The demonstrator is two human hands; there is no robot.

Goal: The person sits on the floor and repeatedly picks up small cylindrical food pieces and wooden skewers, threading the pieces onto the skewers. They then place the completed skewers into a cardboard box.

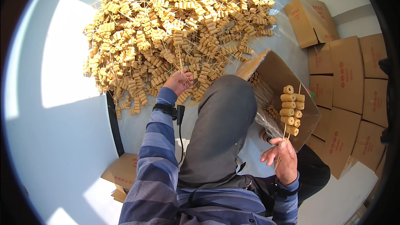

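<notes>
My right hand (286, 158) pinches the thin sticks of a small bunch of skewers (288, 110), held upright over the open carton's near side. Tan, ring-shaped pieces with holes through them are threaded on these skewers. At the near edge of a large heap of similar skewers (179, 8), my left hand (179, 81) has its fingers closed on the stick of a skewer (178, 39), whose pieces point away from me. Inside the open cardboard carton (287, 79), right of my knee, more skewers (262, 93) lie in a clear plastic liner (266, 123).
Closed cardboard boxes (346, 75) are stacked along the right, with another box (310, 21) standing behind the carton. Flattened cardboard (121, 171) lies at the lower left. My bent knee (229, 104) rises between my hands. A pale wall (62, 121) runs along the left.
</notes>
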